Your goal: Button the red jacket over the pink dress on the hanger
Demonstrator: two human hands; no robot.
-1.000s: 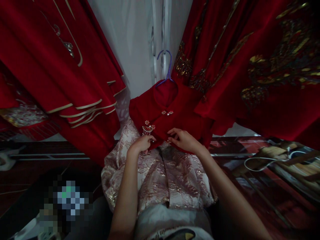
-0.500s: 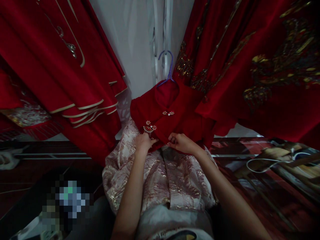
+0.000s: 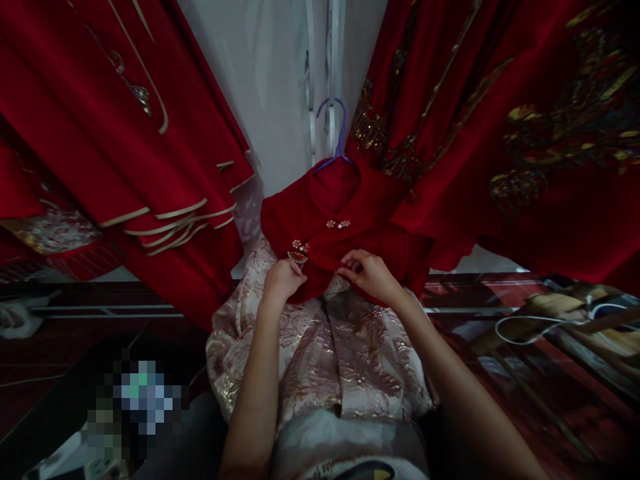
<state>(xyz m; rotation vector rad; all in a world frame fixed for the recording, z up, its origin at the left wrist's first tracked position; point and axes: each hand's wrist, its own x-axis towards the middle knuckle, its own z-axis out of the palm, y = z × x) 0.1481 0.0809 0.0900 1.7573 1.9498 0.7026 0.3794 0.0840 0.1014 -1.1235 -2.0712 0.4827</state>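
Note:
A red top [image 3: 370, 207] with beaded ornaments hangs on a purple hanger [image 3: 342, 133] in front of me. Below it, a pale pink and gold brocade skirt [image 3: 310, 360] spreads toward my lap. My left hand [image 3: 284, 279] is at the top's lower left, just under a tasselled beaded ornament [image 3: 298, 252], its fingers bent together; whether they pinch anything is unclear. At the lower hem, my right hand [image 3: 369, 275] pinches the edge of the red top between thumb and fingers, lifting it a little from the skirt.
Red garments with pale trim [image 3: 125, 147] hang at the left, and red garments with gold embroidery [image 3: 560, 220] at the right. A white cable [image 3: 525, 320] loops over a cluttered wooden piece at the lower right. A blurred-out patch [image 3: 147, 397] lies lower left.
My left hand has shifted slightly left and up, away from the hem's middle. My right hand has risen a little and moved right with the hem edge, showing more skirt beneath.

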